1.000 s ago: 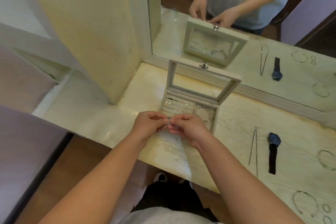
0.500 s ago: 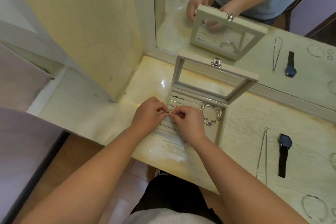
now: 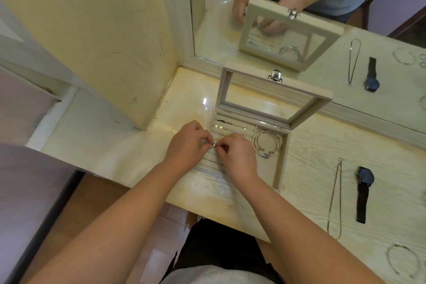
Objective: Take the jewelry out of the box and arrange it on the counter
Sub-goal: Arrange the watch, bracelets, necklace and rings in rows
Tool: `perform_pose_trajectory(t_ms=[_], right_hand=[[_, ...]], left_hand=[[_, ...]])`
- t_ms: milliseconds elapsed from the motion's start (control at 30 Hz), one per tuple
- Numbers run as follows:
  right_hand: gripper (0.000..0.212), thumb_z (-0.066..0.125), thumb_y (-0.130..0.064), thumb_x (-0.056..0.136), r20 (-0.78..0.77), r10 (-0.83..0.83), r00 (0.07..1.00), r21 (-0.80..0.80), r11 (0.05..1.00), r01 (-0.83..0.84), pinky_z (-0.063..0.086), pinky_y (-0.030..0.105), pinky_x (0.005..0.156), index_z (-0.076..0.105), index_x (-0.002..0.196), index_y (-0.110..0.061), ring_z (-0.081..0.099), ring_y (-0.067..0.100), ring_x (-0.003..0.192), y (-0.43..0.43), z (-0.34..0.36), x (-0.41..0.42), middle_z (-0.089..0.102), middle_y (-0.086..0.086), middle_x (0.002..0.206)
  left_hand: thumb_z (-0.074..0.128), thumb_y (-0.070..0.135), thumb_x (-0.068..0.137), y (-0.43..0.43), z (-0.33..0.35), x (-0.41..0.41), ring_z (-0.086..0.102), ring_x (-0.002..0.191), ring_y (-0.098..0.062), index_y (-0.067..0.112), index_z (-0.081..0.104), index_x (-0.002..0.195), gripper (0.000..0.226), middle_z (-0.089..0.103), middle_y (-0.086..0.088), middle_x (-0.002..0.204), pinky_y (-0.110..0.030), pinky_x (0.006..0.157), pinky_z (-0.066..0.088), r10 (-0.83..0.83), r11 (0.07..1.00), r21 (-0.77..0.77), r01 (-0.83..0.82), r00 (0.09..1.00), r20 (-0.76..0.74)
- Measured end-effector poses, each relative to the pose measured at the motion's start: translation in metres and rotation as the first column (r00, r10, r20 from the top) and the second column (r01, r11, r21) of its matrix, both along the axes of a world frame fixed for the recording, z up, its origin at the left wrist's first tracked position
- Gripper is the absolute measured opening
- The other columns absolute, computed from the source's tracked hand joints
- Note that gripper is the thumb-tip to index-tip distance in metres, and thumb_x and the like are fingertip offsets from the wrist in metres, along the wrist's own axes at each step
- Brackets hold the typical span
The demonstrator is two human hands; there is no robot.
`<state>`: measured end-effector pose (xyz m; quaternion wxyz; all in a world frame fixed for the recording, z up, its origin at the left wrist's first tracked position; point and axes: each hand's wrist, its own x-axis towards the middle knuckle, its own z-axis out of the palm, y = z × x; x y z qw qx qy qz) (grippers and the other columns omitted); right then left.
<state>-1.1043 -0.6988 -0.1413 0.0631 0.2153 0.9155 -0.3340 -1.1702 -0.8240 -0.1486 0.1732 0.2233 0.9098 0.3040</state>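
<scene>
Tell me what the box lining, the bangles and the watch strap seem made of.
Box lining: matte beige, velvet-like fabric by its soft, glare-free look. Bangles: polished silvery metal, with bright glints. Watch strap: matte black, perhaps leather or fine mesh; too small to tell.

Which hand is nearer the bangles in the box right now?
Right. The right hand sits just left of the bangles; the left hand is farther left, beyond the ring both pinch.

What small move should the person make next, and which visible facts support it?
Probably lift the small silver piece, pinched between the left hand and right hand over the open box, and carry it right to the counter beside the necklace and watch, where taken-out pieces already lie.
</scene>
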Motion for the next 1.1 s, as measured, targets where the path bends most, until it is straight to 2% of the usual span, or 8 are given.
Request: perform_pose_trajectory(t_ms=[267, 567, 633, 700, 767, 833, 967, 1100], right_hand=[[0.014, 0.062, -0.018, 0.086, -0.004, -0.017, 1.000, -0.044, 0.999, 0.017, 0.043, 0.030, 0.074, 0.074, 0.093, -0.016, 0.059, 0.023, 0.088, 0.000, 0.005, -0.001, 0.062, 0.007, 0.095], [0.014, 0.062, -0.015, 0.086, 0.009, -0.032, 0.999, -0.078, 0.996, 0.033, 0.042, 0.029, 0.086, 0.074, 0.092, -0.012, 0.058, 0.023, 0.097, -0.001, 0.005, 0.000, 0.063, 0.009, 0.092], [0.014, 0.064, -0.014, 0.084, -0.020, -0.046, 0.999, -0.105, 0.993, 0.044, 0.040, 0.026, 0.089, 0.073, 0.094, -0.012, 0.060, 0.022, 0.089, 0.002, 0.010, 0.002, 0.066, 0.007, 0.085], [0.013, 0.067, -0.014, 0.082, -0.058, -0.140, 0.988, -0.207, 0.970, 0.125, 0.045, 0.027, 0.077, 0.073, 0.093, -0.012, 0.060, 0.017, 0.076, 0.009, 0.018, 0.007, 0.066, 0.001, 0.076], [0.006, 0.066, -0.015, 0.085, -0.040, -0.313, 0.949, -0.402, 0.874, 0.272, 0.052, 0.028, 0.067, 0.072, 0.084, -0.015, 0.062, 0.014, 0.066, 0.020, 0.026, 0.014, 0.065, -0.002, 0.070], [0.016, 0.059, -0.013, 0.091, 0.061, -0.487, 0.871, -0.616, 0.668, 0.417, 0.054, 0.027, 0.057, 0.069, 0.079, -0.016, 0.064, 0.016, 0.063, 0.033, 0.034, 0.023, 0.065, 0.002, 0.070], [0.026, 0.046, -0.019, 0.097, 0.211, -0.658, 0.722, -0.787, 0.324, 0.525, 0.052, 0.025, 0.055, 0.068, 0.085, -0.010, 0.063, 0.018, 0.070, 0.064, 0.048, 0.046, 0.064, 0.007, 0.078], [0.034, 0.039, -0.029, 0.101, 0.302, -0.758, 0.578, -0.848, 0.063, 0.526, 0.053, 0.030, 0.062, 0.064, 0.095, -0.006, 0.064, 0.021, 0.078, 0.086, 0.055, 0.077, 0.065, 0.009, 0.085]], left_hand=[[0.072, 0.019, 0.083, 0.001, 0.001, -0.001, 0.046, 0.084, -0.012, 0.021, 0.073, 0.084, 0.003, 0.046, 0.005, 0.089, -0.028, 0.065, 0.040, -0.010, 0.999, -0.050, 0.009, 1.000, -0.017], [0.072, 0.019, 0.082, 0.008, 0.001, -0.002, 0.045, 0.085, -0.012, 0.021, 0.071, 0.083, 0.002, 0.043, 0.005, 0.090, -0.026, 0.062, 0.034, -0.002, 0.990, -0.141, 0.002, 1.000, -0.001], [0.073, 0.020, 0.081, 0.007, 0.006, -0.003, 0.051, 0.086, -0.014, 0.022, 0.070, 0.085, 0.005, 0.047, 0.004, 0.092, -0.027, 0.066, 0.039, 0.023, 0.995, -0.101, -0.020, 1.000, 0.021], [0.075, 0.020, 0.079, 0.010, 0.015, -0.001, 0.055, 0.081, -0.011, 0.024, 0.068, 0.083, 0.009, 0.055, 0.006, 0.091, -0.023, 0.069, 0.043, 0.097, 0.995, 0.020, -0.099, 0.993, 0.063], [0.074, 0.019, 0.080, 0.018, 0.027, 0.006, 0.059, 0.075, -0.005, 0.026, 0.067, 0.077, 0.010, 0.063, 0.011, 0.082, -0.019, 0.068, 0.044, 0.219, 0.945, 0.201, -0.258, 0.956, 0.197], [0.069, 0.021, 0.086, 0.029, 0.037, 0.017, 0.064, 0.074, -0.008, 0.022, 0.071, 0.078, 0.007, 0.069, 0.006, 0.077, -0.022, 0.068, 0.052, 0.296, 0.829, 0.326, -0.454, 0.851, 0.434], [0.057, 0.026, 0.093, 0.062, 0.045, 0.040, 0.069, 0.081, -0.017, 0.012, 0.072, 0.094, 0.020, 0.073, -0.008, 0.090, -0.028, 0.070, 0.055, 0.268, 0.690, 0.317, -0.651, 0.637, 0.723], [0.048, 0.033, 0.098, 0.098, 0.047, 0.065, 0.068, 0.082, -0.019, 0.009, 0.068, 0.098, 0.031, 0.071, -0.009, 0.090, -0.034, 0.076, 0.054, 0.185, 0.683, 0.287, -0.672, 0.539, 0.822]])
